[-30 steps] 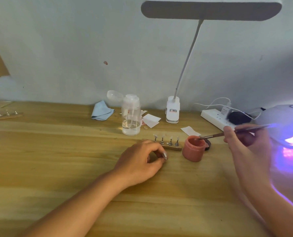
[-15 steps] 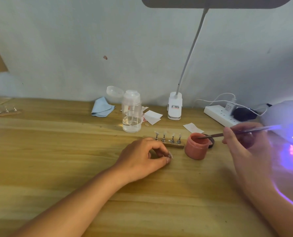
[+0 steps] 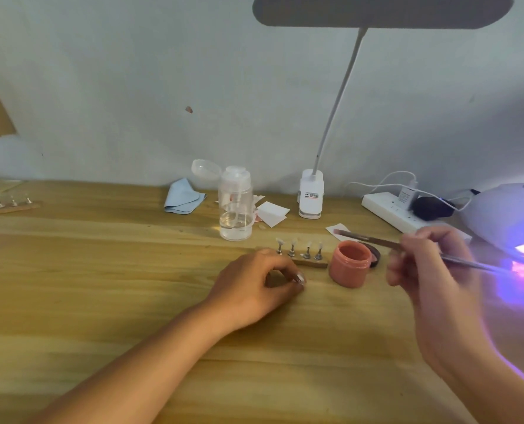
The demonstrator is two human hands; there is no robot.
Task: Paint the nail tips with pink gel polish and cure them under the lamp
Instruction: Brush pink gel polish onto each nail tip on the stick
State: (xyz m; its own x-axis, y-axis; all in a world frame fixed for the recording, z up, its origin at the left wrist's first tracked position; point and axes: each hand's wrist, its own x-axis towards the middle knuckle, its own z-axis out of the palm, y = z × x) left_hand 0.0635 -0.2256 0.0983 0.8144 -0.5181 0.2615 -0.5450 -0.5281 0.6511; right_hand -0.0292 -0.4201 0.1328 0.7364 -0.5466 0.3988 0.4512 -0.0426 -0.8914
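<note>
Desk (image 3: 101, 286): light wood, set against a pale wall; all the rest is carried on it.
Clip lamp (image 3: 383, 10): its head is seen overhead, its white base at the back by the wall.
UV lamp (image 3: 505, 215): placed at the far right, lit, with violet light thrown onto the desk.
Left grip (image 3: 254, 286): laid on the desk just before the holder, fingers curled, thumb and forefinger tips together; whether anything is pinched cannot be told.
Right grip (image 3: 422, 264): blurred, raised right of the jar, clamped on the brush.
Strip (image 3: 389, 209): a white power strip, plugged, left of the UV lamp.
Bottle (image 3: 235, 209): clear, cap flipped back, a little liquid inside.
Cloth (image 3: 182, 200): blue, crumpled, left of the bottle.
Jar (image 3: 350, 264): pink, uncapped, just right of the holder.
Holder (image 3: 311, 264): a wooden bar, its left end hidden behind the left grip.
Brush (image 3: 367, 239): held aslant, its pink tip above and behind the jar.
Tips (image 3: 308, 244): four are seen, clear, upright on the holder's pegs.
</note>
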